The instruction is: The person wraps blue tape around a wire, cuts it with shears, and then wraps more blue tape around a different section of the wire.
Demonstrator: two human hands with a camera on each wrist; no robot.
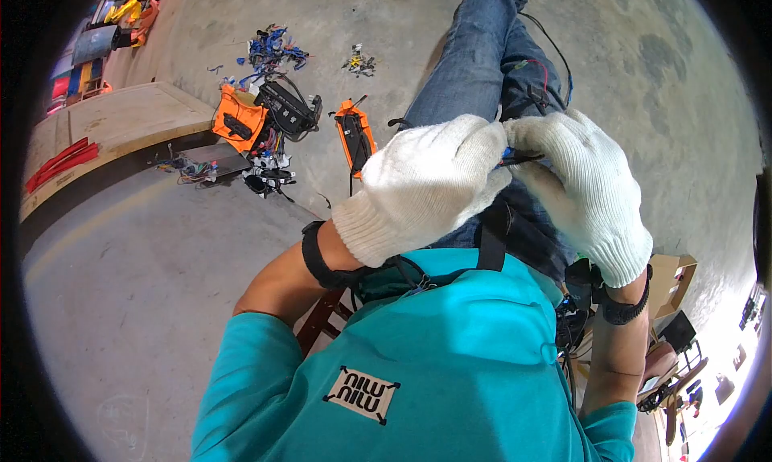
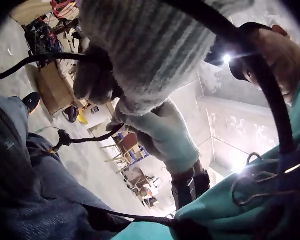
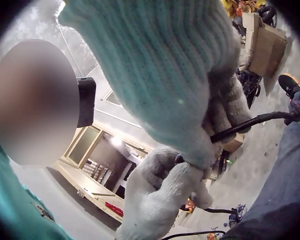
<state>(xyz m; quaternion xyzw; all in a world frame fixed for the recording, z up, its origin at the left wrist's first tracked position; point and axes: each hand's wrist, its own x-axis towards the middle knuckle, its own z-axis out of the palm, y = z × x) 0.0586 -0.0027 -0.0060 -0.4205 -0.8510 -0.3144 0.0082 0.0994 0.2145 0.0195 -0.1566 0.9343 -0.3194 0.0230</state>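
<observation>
Though gloved, left hand (image 1: 422,184) and right hand (image 1: 583,184) fingertip-to-fingertip around cable (image 1: 523,160).

Hands (image 1: 503,180): white knit cloth gloves; black cable (image 3: 250,124) smooth, glossy; floor (image 1: 145,269) rough matt concrete.

The head view is bright and even, with soft shadows on the floor (image 1: 145,301). Its edges bend and the corners go black. The wrist views are dimmer. A light (image 2: 226,58) glares in the left one, where the left hand (image 2: 140,45) and cable (image 2: 20,67) look blurry.
</observation>
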